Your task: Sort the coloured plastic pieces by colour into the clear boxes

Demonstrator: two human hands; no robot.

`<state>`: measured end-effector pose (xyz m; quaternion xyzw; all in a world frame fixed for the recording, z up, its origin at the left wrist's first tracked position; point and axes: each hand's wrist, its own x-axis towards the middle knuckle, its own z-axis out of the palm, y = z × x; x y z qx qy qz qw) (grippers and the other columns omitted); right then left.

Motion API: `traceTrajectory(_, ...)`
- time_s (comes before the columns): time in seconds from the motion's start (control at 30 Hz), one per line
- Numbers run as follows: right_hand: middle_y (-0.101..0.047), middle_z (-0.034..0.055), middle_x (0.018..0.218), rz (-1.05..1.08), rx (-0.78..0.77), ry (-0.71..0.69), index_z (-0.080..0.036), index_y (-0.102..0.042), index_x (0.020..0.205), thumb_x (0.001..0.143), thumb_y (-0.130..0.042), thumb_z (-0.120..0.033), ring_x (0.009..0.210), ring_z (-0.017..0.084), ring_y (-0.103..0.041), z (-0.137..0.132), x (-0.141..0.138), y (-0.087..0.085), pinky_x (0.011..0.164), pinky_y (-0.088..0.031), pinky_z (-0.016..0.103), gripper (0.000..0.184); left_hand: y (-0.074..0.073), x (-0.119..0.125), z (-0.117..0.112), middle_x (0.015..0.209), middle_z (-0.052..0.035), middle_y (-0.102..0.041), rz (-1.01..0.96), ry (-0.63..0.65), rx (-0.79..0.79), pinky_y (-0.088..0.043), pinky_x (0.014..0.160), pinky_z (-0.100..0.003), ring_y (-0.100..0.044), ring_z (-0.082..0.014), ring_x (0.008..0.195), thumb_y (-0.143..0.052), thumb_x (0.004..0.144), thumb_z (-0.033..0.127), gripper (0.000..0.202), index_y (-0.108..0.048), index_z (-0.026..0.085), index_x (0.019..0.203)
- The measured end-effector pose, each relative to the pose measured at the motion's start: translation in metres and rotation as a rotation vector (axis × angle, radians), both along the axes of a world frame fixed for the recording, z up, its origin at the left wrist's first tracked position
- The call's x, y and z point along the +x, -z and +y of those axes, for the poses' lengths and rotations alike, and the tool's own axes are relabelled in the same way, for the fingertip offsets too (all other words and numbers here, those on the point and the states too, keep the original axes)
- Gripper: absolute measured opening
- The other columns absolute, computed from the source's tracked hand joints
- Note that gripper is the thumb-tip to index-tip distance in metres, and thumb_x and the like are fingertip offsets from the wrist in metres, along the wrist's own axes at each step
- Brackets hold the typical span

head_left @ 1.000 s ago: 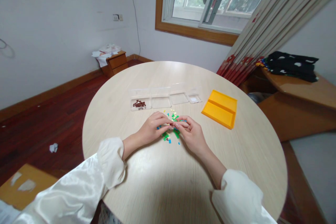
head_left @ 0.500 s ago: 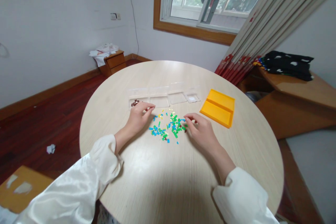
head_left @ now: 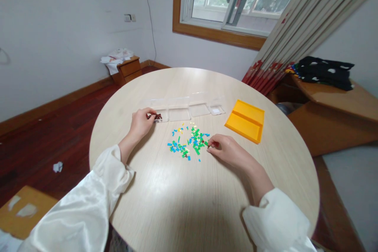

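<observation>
My left hand (head_left: 142, 123) is over the leftmost clear plastic box, its thumb and fingers curled together at the dark brown bricks (head_left: 158, 117) inside. Whatever those fingertips hold is too small to make out. On the table lies a loose pile of tiny building bricks (head_left: 197, 140), mostly green and blue, with some yellow, cream and brown ones. At the pile's right edge, my right hand (head_left: 226, 147) pinches a small brown brick, largely covered by the fingers.
More clear boxes (head_left: 179, 114) with raised lids stand in a row behind the pile. An open yellow case (head_left: 245, 122) lies to the right on the round table (head_left: 165, 204). Beyond the table are a wooden desk (head_left: 325, 114) and a small cabinet (head_left: 130, 69).
My left hand has moved left from beside the pile to the leftmost box. My right hand has shifted slightly down, its fingertips closing at a brown brick by the pile's edge.
</observation>
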<state>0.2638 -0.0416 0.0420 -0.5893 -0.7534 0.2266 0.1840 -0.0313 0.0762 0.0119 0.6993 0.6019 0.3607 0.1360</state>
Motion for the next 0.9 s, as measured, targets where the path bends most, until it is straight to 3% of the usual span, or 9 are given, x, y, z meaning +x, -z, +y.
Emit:
traceTrajectory(0.27, -0.062, 0.0019, 0.065, -0.008, -0.002, -0.001, -0.018, -0.062, 0.068, 0.078, -0.053, -0.022, 0.060, 0.015, -0.055, 0.002, -0.002, 0.001, 0.057, -0.038, 0.025, 0.013, -0.001, 0.001, -0.004, 0.081, -0.0042, -0.072, 0.069, -0.027, -0.052, -0.041, 0.074, -0.031, -0.061, -0.0193, 0.075, -0.053, 0.076, 0.018, 0.017, -0.069, 0.019, 0.081)
traceTrajectory(0.53, -0.066, 0.0042, 0.071, 0.018, 0.083, -0.004, -0.019, -0.062, 0.072, 0.082, -0.050, -0.023, 0.068, 0.017, -0.059, 0.003, -0.001, 0.004, 0.064, -0.041, 0.027, 0.017, -0.007, 0.005, -0.007, 0.082, -0.0052, -0.070, 0.014, -0.025, 0.018, -0.041, 0.074, -0.033, -0.058, -0.0198, 0.076, -0.055, 0.076, 0.020, 0.013, -0.068, 0.018, 0.078)
traceTrajectory(0.67, -0.066, 0.0050, 0.077, 0.106, 0.122, 0.046, -0.018, -0.060, 0.078, 0.085, -0.048, -0.026, 0.072, 0.017, -0.058, 0.002, -0.006, 0.001, 0.068, -0.042, 0.028, 0.016, -0.010, 0.013, -0.015, 0.080, -0.0054, -0.069, -0.065, 0.118, 0.106, -0.043, 0.072, -0.031, -0.058, -0.0178, 0.074, -0.056, 0.077, 0.021, 0.012, -0.067, 0.016, 0.077)
traceTrajectory(0.9, -0.064, 0.0032, 0.075, 0.290, 0.141, 0.051, -0.019, -0.057, 0.078, 0.085, -0.046, -0.027, 0.071, 0.016, -0.057, 0.002, -0.032, 0.010, 0.068, -0.043, 0.027, 0.015, -0.007, 0.045, -0.047, 0.084, -0.0053, -0.070, -0.047, 0.543, 0.243, -0.043, 0.079, -0.034, -0.059, -0.0171, 0.081, -0.059, 0.082, 0.025, 0.013, -0.066, 0.017, 0.089)
